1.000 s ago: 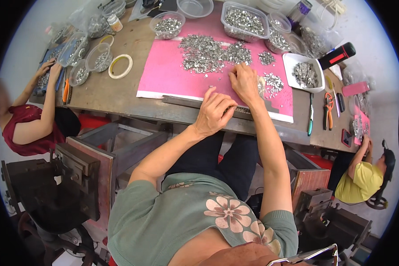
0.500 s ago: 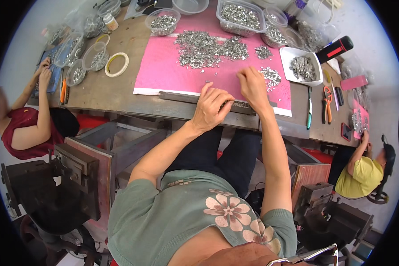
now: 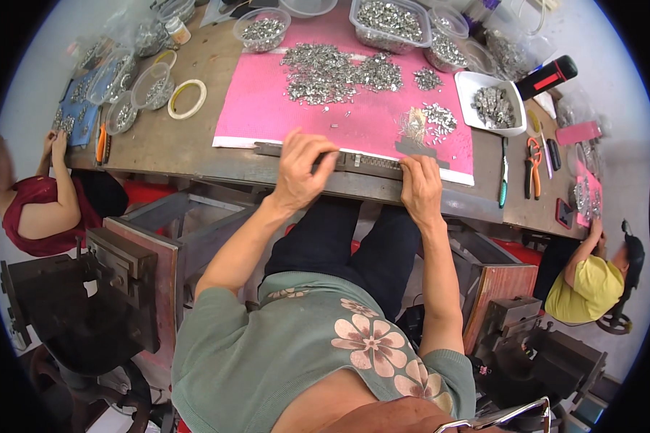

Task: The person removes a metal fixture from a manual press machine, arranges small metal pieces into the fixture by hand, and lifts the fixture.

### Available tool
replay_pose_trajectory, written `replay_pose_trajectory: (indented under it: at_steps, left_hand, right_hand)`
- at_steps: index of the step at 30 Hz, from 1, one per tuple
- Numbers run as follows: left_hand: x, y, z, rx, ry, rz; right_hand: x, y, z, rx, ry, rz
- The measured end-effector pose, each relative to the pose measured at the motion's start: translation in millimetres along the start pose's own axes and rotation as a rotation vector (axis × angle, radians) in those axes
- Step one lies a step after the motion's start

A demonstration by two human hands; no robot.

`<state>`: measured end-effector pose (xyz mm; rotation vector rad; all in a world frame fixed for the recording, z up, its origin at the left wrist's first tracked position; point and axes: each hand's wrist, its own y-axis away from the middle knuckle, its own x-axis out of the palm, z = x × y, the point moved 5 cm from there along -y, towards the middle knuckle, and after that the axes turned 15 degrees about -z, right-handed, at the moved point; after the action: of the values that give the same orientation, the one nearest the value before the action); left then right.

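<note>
Head view: dark bar (image 3: 365, 167) at twelve o'clock carries a row of small pieces (image 3: 381, 162) between left hand (image 3: 302, 169) and right hand (image 3: 421, 186); heap (image 3: 318, 72) beyond lies loose. Both hands' fingers bunched; whether pinching anything, cannot tell

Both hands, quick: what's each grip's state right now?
Left hand: fingers curled by the metal bar; whether it holds anything can't be told.
Right hand: fingers bent at the bar; holding or merely touching can't be told.
</note>
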<state>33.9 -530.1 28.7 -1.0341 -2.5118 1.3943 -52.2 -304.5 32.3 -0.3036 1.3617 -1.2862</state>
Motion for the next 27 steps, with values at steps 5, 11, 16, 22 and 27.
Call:
replay_pose_trajectory:
  at_steps: [5, 11, 16, 22, 27]
  left_hand:
    - [-44.2, -3.8, 24.3, -0.003, -0.173, 0.029]
    - [-68.0, -7.2, 33.0, 0.123, -0.446, 0.106]
    - [-82.1, -20.4, 3.0, 0.007, -0.269, 0.180]
    - [-3.5, -35.1, -66.6, 0.114, 0.183, 0.378]
    - [76.9, -2.7, -47.4, 0.221, -0.022, 0.340]
  right_hand:
    - [2.0, 1.5, -8.7, 0.124, -0.089, 0.008]
    - [-4.9, -0.9, -10.2, 0.241, -0.162, -0.094]
    - [-21.7, 14.6, -22.2, 0.367, -0.119, -0.299]
    - [-17.5, 16.1, -19.1, 0.324, -0.064, -0.265]
    - [-26.9, 23.7, -23.2, 0.294, 0.230, -0.181]
